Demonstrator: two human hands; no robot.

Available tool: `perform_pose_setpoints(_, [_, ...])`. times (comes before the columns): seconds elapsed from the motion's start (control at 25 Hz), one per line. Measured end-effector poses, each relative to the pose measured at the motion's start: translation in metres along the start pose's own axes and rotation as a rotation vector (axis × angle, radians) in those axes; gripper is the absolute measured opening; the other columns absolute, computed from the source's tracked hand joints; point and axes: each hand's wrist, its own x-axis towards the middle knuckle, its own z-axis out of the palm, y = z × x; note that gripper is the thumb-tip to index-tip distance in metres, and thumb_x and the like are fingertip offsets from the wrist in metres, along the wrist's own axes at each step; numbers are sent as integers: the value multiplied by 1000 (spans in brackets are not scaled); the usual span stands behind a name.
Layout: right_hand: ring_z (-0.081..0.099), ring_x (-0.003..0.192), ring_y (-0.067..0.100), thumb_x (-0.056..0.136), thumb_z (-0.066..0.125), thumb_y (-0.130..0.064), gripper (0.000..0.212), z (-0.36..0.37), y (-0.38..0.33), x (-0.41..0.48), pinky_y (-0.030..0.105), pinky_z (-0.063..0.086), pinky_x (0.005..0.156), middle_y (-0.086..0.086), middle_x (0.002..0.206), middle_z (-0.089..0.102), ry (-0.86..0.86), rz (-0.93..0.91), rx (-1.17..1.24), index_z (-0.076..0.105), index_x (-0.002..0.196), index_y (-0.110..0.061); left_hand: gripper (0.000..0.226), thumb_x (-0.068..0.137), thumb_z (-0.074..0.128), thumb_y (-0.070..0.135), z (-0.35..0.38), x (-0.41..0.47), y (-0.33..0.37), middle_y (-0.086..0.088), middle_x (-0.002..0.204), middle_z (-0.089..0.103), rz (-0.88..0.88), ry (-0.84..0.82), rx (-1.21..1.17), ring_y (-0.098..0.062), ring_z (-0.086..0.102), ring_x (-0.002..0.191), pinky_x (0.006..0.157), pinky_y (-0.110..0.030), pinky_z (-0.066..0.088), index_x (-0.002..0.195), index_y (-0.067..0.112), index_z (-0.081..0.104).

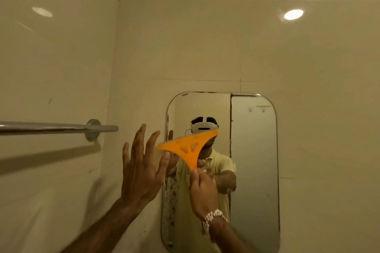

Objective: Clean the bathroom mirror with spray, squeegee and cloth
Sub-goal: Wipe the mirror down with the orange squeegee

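The tiled wall (308, 57) fills most of the view, and on it, right of centre, hangs the rounded-corner mirror (255, 160), tall and narrow, reflecting the person in a pale yellow shirt; being glass fixed flat to the wall, it is rigid but probably fragile at the edges, so pressure should go on evenly rather than in a jab. To the far left a chrome towel rail (51, 127) juts out from the side wall. The left hand (141, 168) is raised with fingers spread wide and holds nothing, its fingertips near the mirror's left edge; whether it touches the wall cannot be told. The right hand (202, 191), with a white beaded bracelet (213, 217) at the wrist, is closed around the narrow stem of the orange squeegee (190, 146), which is held up in front of the mirror's upper left part, its wide blade edge tilted up to the right and slightly blurred. The squeegee looks like light, thin moulded plastic, fairly stiff with cut-outs; the stem is the natural place to grip, and wet fingers could slip there. No spray bottle or cloth is in view
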Motion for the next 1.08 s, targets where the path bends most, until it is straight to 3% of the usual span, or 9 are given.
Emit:
perform_pose_setpoints(0.12, [52,56,6,99,37,-45,42,5,9,-28,31,45,55,-8,59,55,-10,-4,-21,50,62,-29,70,100,28,61,-1,-1,-3,-8,173,17,0,2,10,-26,20,158,127,-62,11,156,21,42])
perform_pose_setpoints(0.24, [52,55,0,97,35,-46,40,-2,-24,-8,17,36,52,-13,59,56,42,-68,148,50,64,-30,67,102,29,58,-3,2,-4,-8,173,16,9,31,4,-25,21,158,127,-61,11,156,21,41])
perform_pose_setpoints(0.44, [57,74,16,104,32,-40,37,-5,-74,35,32,42,71,1,81,60,-1,-7,18,53,79,-22,62,103,33,52,-3,-1,-3,-7,174,15,-8,39,-2,-24,19,159,127,-61,12,156,21,39])
perform_pose_setpoints(0.52, [56,77,15,104,31,-40,38,-3,-60,25,31,41,71,0,83,60,-25,-8,-43,57,84,-21,62,103,32,53,-4,-3,-4,-7,174,14,-3,32,-5,-25,20,158,126,-61,11,157,21,39])
perform_pose_setpoints(0.64, [51,69,5,103,33,-41,38,-2,-13,-18,26,37,60,-10,73,54,-44,18,-105,54,74,-30,64,103,29,56,-3,-8,-8,-8,174,14,4,9,-12,-27,21,158,126,-61,11,156,22,39])
perform_pose_setpoints(0.88, [55,66,15,101,34,-45,37,-3,74,-115,35,47,62,-7,67,55,-146,118,-340,55,76,-27,64,104,26,55,0,-26,-16,-10,173,15,16,-29,17,-26,20,159,125,-64,13,156,20,39])
perform_pose_setpoints(1.08, [50,57,10,102,33,-42,40,-18,16,-56,27,41,54,-6,62,52,91,29,-119,48,66,-30,67,103,25,57,2,-26,-14,-10,173,15,25,-52,13,-27,19,159,125,-64,11,156,19,40])
